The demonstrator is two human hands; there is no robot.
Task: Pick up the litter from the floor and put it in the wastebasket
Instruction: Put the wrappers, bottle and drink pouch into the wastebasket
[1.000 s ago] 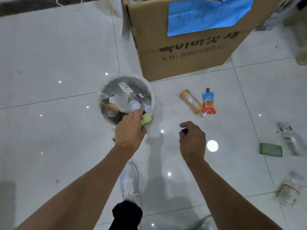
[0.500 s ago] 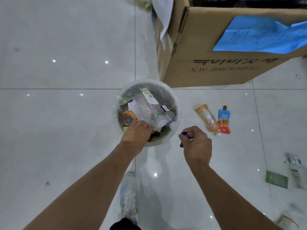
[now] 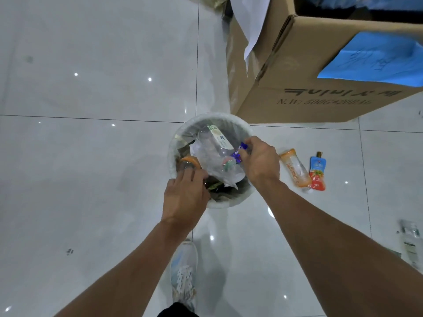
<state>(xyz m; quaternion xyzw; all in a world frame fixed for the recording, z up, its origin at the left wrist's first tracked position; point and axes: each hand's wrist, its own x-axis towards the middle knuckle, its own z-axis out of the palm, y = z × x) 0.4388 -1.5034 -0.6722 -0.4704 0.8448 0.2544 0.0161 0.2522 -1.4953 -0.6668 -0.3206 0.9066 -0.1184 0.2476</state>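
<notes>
The white wastebasket [image 3: 212, 116] stands on the tiled floor right in front of me, filled with clear plastic bottles [image 3: 215, 145] and wrappers. My right hand [image 3: 259, 161] is over its right side and pinches a small purple wrapper [image 3: 238, 153] above the contents. My left hand [image 3: 185, 197] hovers over the near left rim with loosely curled fingers, and I see nothing in it. On the floor to the right of the basket lie an orange-labelled clear bottle [image 3: 295, 168] and a red and blue pouch [image 3: 317, 171].
A large cardboard box [image 3: 297, 92] with a blue paper sheet [image 3: 377, 60] stands just behind the basket on the right. Another clear bottle [image 3: 410, 241] lies at the far right edge. My shoe [image 3: 184, 271] is just below the basket.
I have stepped closer to the basket. My right hand moved from beside it to above its contents with the purple wrapper. My left hand let go of a yellow-green item and drew back to the rim.
</notes>
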